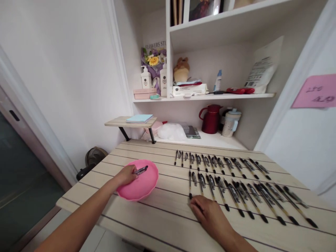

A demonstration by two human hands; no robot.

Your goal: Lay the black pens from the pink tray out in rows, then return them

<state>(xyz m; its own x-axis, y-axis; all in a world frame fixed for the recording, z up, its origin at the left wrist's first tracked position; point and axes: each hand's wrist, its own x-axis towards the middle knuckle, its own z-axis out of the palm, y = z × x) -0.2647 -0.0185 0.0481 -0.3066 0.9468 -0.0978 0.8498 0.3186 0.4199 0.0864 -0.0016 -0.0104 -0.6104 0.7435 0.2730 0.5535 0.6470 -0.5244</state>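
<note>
My left hand (126, 175) is closed on a pen cap (141, 170) and holds it over the pink bowl (143, 187), which stands on the left part of the wooden table (168, 217). My right hand (210, 215) lies flat on the table with its fingers stretched out, the fingertips touching the tip of the leftmost pen (190, 183) in the near row. Two rows of black pens (236, 178) with their caps beside them run across the table to the right.
Behind the table are white shelves (204, 96) with bottles, a red jug (211, 119), a white jug, a bouquet and boxes. A small wooden riser (130, 122) holds a blue notebook. A pink note (315, 91) hangs on the right wall. A fan stands on the floor at the left.
</note>
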